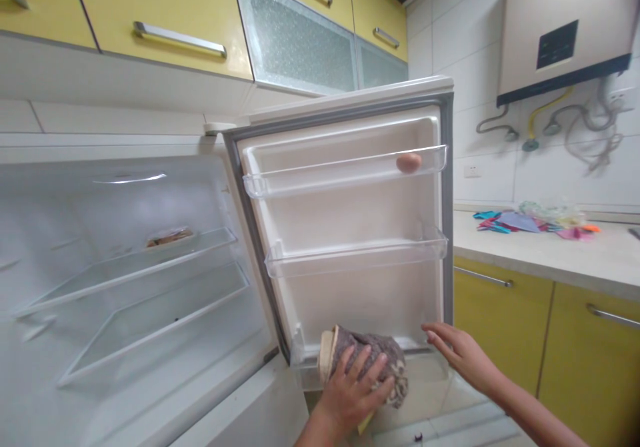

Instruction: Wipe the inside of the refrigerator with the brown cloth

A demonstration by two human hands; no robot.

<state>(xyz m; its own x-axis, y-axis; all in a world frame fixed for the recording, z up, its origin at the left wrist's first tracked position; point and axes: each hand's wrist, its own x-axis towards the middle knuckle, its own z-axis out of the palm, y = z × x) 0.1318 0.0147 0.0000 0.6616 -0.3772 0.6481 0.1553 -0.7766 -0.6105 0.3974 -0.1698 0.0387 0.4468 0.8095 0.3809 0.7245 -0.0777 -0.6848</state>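
Yellow cupboards (165, 14) with metal handles run along the top of a white-tiled kitchen, and a wall heater (560, 27) hangs at 1 o'clock with hoses under it. An open fridge (125, 247) fills the left half, its glass shelves nearly bare; a small packet (169, 236) lies on the upper shelf at 9 o'clock. Its door (350, 234) stands swung open in the middle of the view. One egg (409, 162) sits at the right end of the top door rack (340, 175), toward 12 o'clock. The middle rack (355, 255) holds nothing visible.

At 6 o'clock the left hand (353, 394) lies flat with fingers spread on a grey cloth (373, 354), pressing it against the lowest door rack (420, 367). The cloth is bunched, with a paler edge at its left. The right hand (457, 350), at 5 o'clock, is open with fingers loosely extended; its fingertips touch the door's lower right edge, just beside the cloth but not on it.

At 3 o'clock a pale table (550, 254) carries a heap of coloured cloths (530, 220), with yellow lower doors beneath.
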